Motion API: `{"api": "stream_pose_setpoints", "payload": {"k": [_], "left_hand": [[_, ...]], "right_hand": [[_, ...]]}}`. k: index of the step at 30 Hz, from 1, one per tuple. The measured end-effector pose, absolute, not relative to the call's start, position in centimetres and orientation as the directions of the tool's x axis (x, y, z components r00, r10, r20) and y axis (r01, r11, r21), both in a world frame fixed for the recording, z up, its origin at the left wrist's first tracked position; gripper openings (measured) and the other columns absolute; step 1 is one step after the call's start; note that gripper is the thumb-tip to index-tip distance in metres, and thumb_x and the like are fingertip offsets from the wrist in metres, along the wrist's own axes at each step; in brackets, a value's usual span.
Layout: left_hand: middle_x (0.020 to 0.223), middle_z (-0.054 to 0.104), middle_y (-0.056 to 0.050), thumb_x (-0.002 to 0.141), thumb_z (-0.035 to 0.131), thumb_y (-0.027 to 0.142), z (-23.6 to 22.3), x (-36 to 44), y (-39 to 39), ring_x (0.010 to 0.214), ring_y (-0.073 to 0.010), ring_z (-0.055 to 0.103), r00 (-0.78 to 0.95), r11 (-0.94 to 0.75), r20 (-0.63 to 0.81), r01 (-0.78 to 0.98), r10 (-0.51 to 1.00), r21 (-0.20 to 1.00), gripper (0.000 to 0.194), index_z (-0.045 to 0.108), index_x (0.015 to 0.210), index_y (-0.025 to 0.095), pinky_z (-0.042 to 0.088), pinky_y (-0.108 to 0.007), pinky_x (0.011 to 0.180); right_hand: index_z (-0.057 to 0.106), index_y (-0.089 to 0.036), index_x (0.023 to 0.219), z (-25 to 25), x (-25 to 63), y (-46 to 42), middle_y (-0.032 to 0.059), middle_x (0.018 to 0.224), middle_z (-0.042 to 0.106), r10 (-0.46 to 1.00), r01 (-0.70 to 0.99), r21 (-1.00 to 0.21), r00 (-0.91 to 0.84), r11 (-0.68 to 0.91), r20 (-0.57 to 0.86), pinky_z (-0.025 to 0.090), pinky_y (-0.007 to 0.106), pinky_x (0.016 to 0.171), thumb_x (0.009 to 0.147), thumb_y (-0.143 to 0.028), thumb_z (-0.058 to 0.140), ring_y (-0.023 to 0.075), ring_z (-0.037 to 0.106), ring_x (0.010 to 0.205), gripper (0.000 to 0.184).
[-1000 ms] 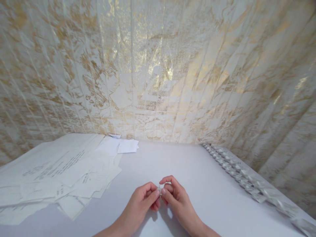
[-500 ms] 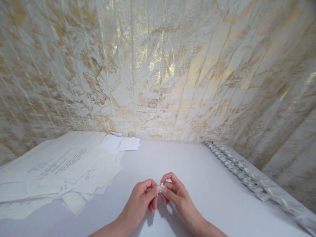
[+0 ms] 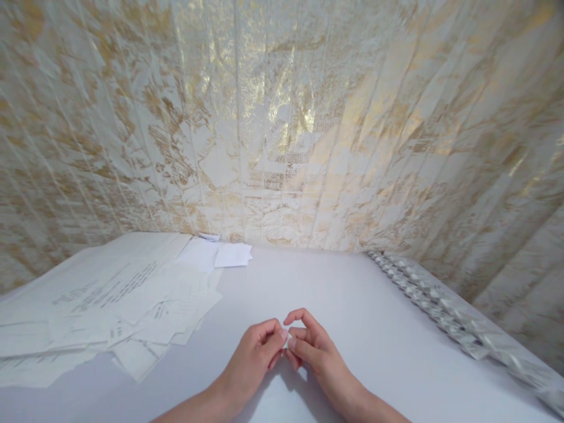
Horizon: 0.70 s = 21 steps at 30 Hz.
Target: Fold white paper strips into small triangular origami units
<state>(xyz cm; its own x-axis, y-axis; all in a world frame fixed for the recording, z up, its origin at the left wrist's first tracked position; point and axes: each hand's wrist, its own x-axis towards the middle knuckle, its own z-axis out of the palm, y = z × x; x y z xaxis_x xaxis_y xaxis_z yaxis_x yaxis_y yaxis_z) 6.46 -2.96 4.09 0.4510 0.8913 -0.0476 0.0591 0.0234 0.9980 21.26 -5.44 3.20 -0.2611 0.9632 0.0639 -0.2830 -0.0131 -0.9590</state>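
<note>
My left hand (image 3: 255, 359) and my right hand (image 3: 311, 346) meet just above the white table (image 3: 352, 317) near its front edge. Both have their fingers curled and their fingertips pressed together around a tiny whitish piece (image 3: 285, 339). It is mostly hidden by the thumbs, and I cannot make out what it is. A spread of printed paper sheets (image 3: 110, 299) lies to the left of my hands. To the right, a long row of silver blister strips (image 3: 445, 311) runs along the wall.
A gold and white patterned curtain (image 3: 282, 117) hangs behind and to the right of the table. Small white paper slips (image 3: 232, 255) rest at the back by the curtain. A bare table surface lies between the papers and the blister strips.
Both hands have stayed pinched together in the same spot. The tiny piece shows less between the fingertips than before. The view has tilted slightly.
</note>
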Motion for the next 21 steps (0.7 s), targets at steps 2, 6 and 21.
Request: {"api": "stream_pose_setpoints", "payload": {"k": [2,6,21], "left_hand": [[0.046,0.04,0.009,0.08,0.054,0.06,4.3,6.5,-3.1,0.048,-0.0108,0.026,0.444,0.028,-0.053,0.062,0.894,0.998,0.042,0.045,0.059,0.025,0.018,-0.029,0.051],[0.047,0.042,0.008,0.081,0.051,0.06,4.6,6.6,-3.1,0.048,-0.0114,0.025,0.446,0.034,-0.059,0.065,0.893,0.997,0.041,0.045,0.06,0.025,0.018,-0.029,0.051],[0.076,0.053,0.004,0.093,0.055,0.059,4.7,5.3,-2.8,0.072,-0.0153,0.049,0.529,-0.103,0.085,0.004,0.844,0.995,0.038,0.058,0.087,0.022,0.04,-0.027,0.07]], "right_hand": [[0.05,-0.023,0.097,3.2,21.1,-5.5,-0.0097,0.056,0.05,0.962,-0.309,-0.951,-0.266,-0.026,0.06,0.024,0.025,0.054,0.082,-0.044,0.075,0.0104,0.035,0.05,0.036],[0.048,-0.024,0.097,3.0,21.2,-5.5,-0.0095,0.057,0.049,0.961,-0.269,-0.963,-0.267,-0.003,0.072,0.026,0.025,0.055,0.087,-0.047,0.07,0.0114,0.036,0.052,0.033],[0.067,-0.022,0.1,3.9,22.8,-5.1,0.0015,0.085,0.069,0.913,0.371,-0.834,-0.172,0.408,0.37,0.045,0.029,0.074,0.094,-0.025,0.061,0.0187,0.06,0.077,0.009]]}}
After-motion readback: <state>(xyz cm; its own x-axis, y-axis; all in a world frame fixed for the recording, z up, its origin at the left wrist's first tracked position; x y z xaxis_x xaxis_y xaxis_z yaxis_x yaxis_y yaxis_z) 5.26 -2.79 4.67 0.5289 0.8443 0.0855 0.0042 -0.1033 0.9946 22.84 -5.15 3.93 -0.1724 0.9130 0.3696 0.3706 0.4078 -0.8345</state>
